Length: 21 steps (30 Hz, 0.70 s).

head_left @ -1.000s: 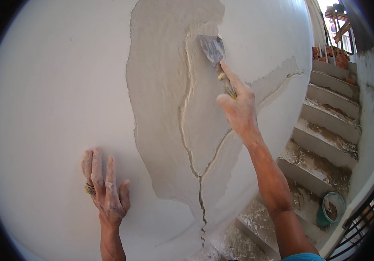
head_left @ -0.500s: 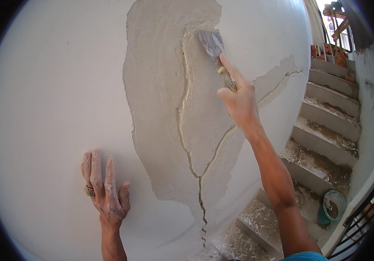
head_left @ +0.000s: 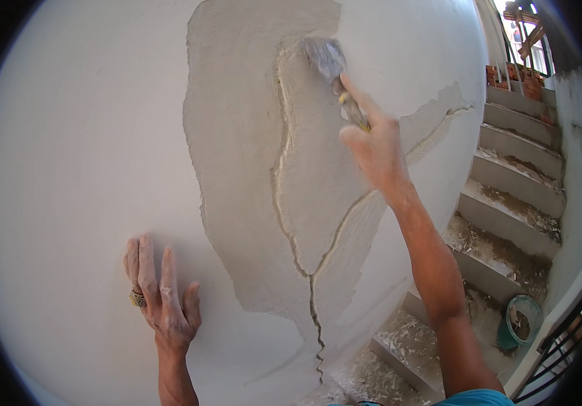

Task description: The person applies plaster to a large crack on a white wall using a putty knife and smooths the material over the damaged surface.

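Observation:
My right hand [head_left: 377,145] grips the handle of a putty knife [head_left: 326,57], its wide grey blade against the wall near the top of the crack. The index finger lies along the handle toward the blade. A forked crack [head_left: 311,298] runs up the wall through a large scraped grey patch [head_left: 236,169], one branch going up, the other to the upper right. Pale crumbly edges line the upper branch. Flat on the white wall [head_left: 101,169], left of the patch, rests my left hand [head_left: 165,298], dusty, fingers stretched out, with a ring on one finger.
Concrete stairs [head_left: 518,179] strewn with pale flakes climb along the right. On a lower step stands a green bucket [head_left: 509,331] with something brown inside. A black railing [head_left: 565,338] borders the stairs. Red bricks [head_left: 532,86] are stacked at the top.
The putty knife blade has shifted slightly up, and its outline is now smeared by motion. My left hand stays on the wall. The view has turned a little.

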Motion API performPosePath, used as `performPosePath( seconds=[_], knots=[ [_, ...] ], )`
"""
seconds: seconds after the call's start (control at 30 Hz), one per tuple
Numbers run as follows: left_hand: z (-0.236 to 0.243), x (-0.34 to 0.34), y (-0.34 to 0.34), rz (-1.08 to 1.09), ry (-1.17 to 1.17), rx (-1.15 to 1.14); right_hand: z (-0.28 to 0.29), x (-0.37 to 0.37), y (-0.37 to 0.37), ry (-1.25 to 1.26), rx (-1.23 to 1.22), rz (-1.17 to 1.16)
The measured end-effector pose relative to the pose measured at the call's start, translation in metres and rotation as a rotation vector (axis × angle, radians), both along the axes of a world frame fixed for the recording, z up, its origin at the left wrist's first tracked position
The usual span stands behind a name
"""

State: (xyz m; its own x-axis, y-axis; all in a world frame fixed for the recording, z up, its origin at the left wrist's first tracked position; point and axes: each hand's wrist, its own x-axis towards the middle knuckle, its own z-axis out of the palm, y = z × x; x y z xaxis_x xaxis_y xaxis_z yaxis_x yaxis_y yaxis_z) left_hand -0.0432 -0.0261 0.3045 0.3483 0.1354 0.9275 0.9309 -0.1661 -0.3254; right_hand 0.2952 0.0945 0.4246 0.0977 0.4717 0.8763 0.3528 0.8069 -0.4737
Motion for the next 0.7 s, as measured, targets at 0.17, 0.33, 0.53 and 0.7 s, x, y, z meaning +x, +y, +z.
performPosePath(
  seconds=[0.17, 0.33, 0.53, 0.7],
  knots=[
    [-0.004, 0.000, 0.001, 0.012, -0.009, -0.012, -0.005, -0.002, 0.010, -0.013, 0.080, -0.069],
    [-0.002, 0.001, 0.001, 0.005, -0.005, -0.005, 0.005, 0.002, -0.002, -0.007, -0.083, 0.014],
    [-0.006, 0.000, 0.003, 0.025, -0.030, 0.007, -0.010, 0.001, -0.004, -0.010, -0.056, 0.032],
    [-0.002, 0.000, 0.004, 0.018, 0.009, 0.001, 0.005, -0.002, -0.008, 0.034, -0.129, 0.078]
  ],
)
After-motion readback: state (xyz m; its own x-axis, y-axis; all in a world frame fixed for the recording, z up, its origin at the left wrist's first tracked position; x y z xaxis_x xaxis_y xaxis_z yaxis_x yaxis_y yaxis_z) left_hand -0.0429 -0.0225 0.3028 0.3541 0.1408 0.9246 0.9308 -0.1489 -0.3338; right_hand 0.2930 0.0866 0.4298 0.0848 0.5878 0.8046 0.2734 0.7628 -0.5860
